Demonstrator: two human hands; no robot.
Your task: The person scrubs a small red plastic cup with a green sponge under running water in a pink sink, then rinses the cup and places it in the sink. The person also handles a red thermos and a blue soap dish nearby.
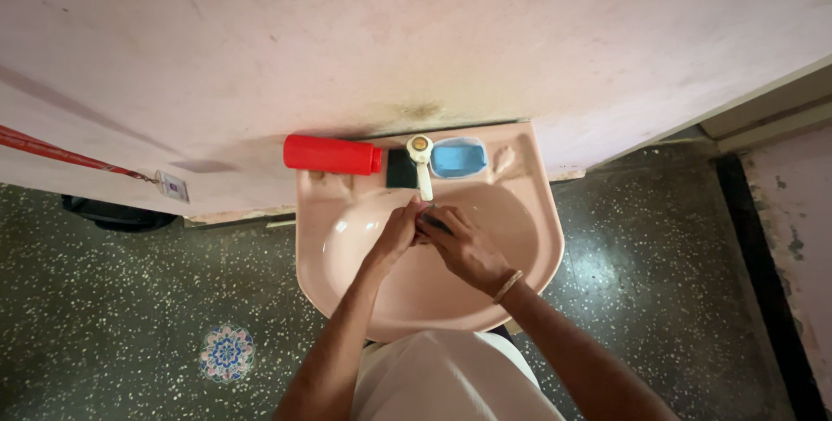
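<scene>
Pink sink [529, 256], fixed to the pale wall, fills the middle of your view; its bowl opens toward 6 o'clock, where you stand. On its back ledge, from 9 to 3 o'clock: a red bottle [331, 154] lying on its side, long axis running 9 to 3, a black block [400, 169] whose kind you cannot tell, the white tap [421, 161] with its spout pointing to 6, and a blue soap dish [458, 158]. Your left hand [395, 234] and right hand [464, 248] meet in the bowl just at 6 o'clock of the spout, fingers curled and touching. Between them sits a small dark thing [433, 222], gripped by your right fingers; it lies at 3 o'clock of your left fingertips. Both hands are equally near it
</scene>
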